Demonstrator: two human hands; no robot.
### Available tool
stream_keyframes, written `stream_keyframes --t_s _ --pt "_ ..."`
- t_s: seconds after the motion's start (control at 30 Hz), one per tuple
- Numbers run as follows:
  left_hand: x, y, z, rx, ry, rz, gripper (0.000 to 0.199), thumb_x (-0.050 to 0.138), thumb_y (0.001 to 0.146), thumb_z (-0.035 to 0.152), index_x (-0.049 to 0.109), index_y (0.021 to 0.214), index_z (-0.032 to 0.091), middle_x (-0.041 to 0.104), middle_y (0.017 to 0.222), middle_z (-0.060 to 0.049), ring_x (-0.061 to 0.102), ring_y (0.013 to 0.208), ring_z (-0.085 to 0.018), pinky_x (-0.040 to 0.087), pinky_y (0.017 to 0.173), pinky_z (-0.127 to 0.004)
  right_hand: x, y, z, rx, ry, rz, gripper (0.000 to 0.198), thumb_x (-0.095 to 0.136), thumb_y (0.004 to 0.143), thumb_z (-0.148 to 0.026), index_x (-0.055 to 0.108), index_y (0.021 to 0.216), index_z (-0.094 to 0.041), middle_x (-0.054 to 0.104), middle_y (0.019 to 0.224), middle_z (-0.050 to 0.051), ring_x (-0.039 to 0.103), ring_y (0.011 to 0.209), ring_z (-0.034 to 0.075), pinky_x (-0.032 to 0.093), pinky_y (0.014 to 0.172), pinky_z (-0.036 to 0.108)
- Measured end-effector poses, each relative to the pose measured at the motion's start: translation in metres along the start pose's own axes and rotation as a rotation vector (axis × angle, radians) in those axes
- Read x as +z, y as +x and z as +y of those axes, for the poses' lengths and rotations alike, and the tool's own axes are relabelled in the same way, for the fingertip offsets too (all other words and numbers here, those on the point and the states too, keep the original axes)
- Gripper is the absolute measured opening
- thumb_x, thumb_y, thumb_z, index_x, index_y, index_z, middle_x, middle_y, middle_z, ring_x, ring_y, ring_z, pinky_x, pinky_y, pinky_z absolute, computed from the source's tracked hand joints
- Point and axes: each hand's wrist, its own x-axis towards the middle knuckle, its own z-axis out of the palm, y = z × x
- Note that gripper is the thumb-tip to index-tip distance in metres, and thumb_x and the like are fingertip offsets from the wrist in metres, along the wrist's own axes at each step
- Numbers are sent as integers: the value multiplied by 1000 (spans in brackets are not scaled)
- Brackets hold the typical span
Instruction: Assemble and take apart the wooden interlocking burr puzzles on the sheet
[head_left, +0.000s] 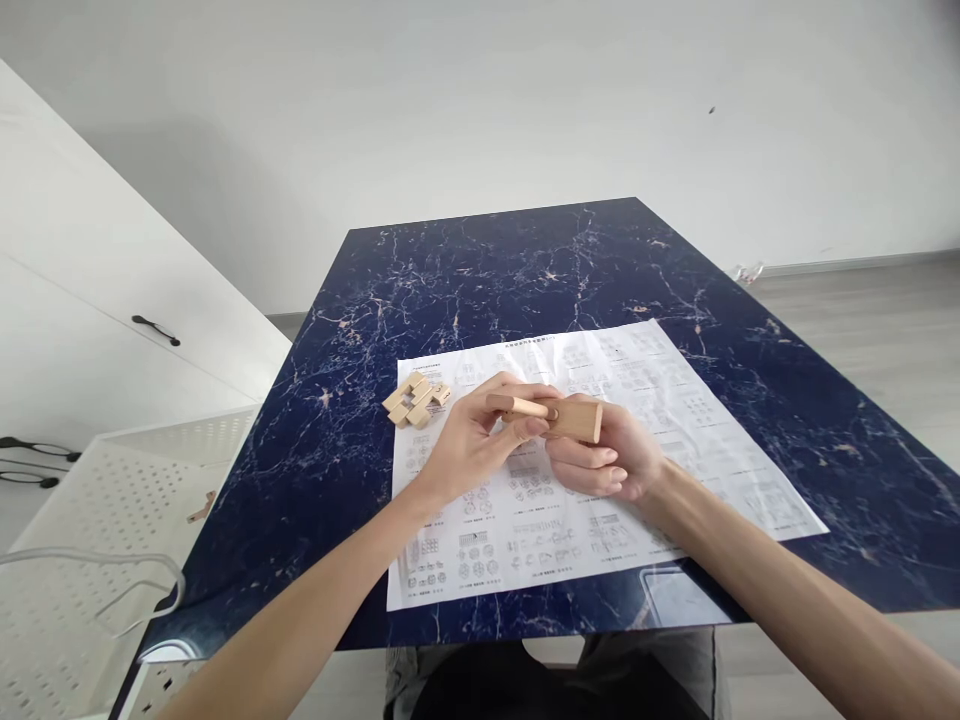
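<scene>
We see both hands above the left-centre part of a wide white printed paper sheet (720, 470), which lies on the nearer half of a dark blue table with pale, marble-like veins (465, 290). Between the hands we have a light-brown wooden object (576, 421), made up of a narrow bar towards the left and a broader, flat-ended block towards the right; whether these are one piece or two fitted together, we cannot tell.

Our left hand (474, 432) grasps the object's narrow side, thumb along the near face and fingers behind. Our right hand (609, 462) also grasps it, its fingers curled in below the broad block. The fingertips of the two hands come close together around the object.

Near the sheet's far left corner, to the left of our left hand, sits a cluster of pale wooden blocks (420, 412) with dark marks on its right side. The sheet's near left corner lies close to the table's near edge, and small printed diagrams cover the paper in rows. Beyond the table's left edge we see a white perforated tray (67, 530) with a white cable (90, 553) looping over it.
</scene>
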Motion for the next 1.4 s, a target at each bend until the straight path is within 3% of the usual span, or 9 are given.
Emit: stream_keyframes --t_s 0.17,0.27,0.4,0.5,0.67,1.0,1.2,1.3,1.4 --pt "-10 3 6 -84 -20 -139 24 84 94 40 84 117 31 81 110 -5 74 99 -22 59 89 -36 -6 -1 1 64 -46 18 36 47 109 -49 64 101 -18 28 41 -15 14 28 8 20 26 18" --pt "-12 4 10 -131 33 -115 23 83 95 36 83 117 29 83 112 -5 77 100 -22 61 88 -34 1 0 0 61 -203 181 47 44 111 -58 63 93 -20 29 43 -13 18 30 8 21 29 20" --pt "-9 2 7 -66 195 78 23 81 95 27 81 118 27 82 116 -5 76 102 -22 60 86 -33 16 1 2 -297 -661 660 58 36 110 -71 61 92 -22 52 61 -4 43 45 11 37 42 25" --pt "-7 0 1 62 324 163 24 78 97 22 80 120 27 82 114 -4 74 101 -21 58 88 -34 22 -2 6 -575 -1003 798 43 40 111 -64 56 104 -26 61 77 0 53 57 15 43 50 29" --pt "-10 -2 -5 202 443 153 24 76 101 27 77 126 28 81 113 -5 72 97 -21 58 85 -35 20 -5 11 -609 -1426 835 20 63 106 -42 56 114 -26 70 92 4 63 70 19 51 59 34" --pt "-16 1 -7 242 488 132 21 75 102 27 78 122 27 81 113 -6 73 97 -21 61 86 -35 15 -5 11 -609 -1464 803 15 59 109 -39 56 116 -26 73 95 5 73 78 22 58 69 38" --pt "-21 2 3 45 280 -26 46 74 97 27 67 142 29 73 130 -10 70 107 -24 60 89 -37 15 -4 8 -626 -1333 810 13 58 109 -38 55 113 -26 70 94 3 71 75 20 57 63 33" --pt "-20 0 6 -116 110 5 47 61 106 44 58 151 28 71 119 -9 71 104 -23 59 90 -36 17 -2 7 -626 -1250 788 12 58 109 -37 55 112 -26 68 92 2 68 72 18 56 59 32" --pt "-15 -1 5 -221 45 9 53 48 110 61 61 147 25 70 97 -6 69 86 -20 57 79 -33 18 -1 9 -595 -1213 754 13 59 108 -39 56 111 -26 68 90 2 68 73 19 57 61 33"
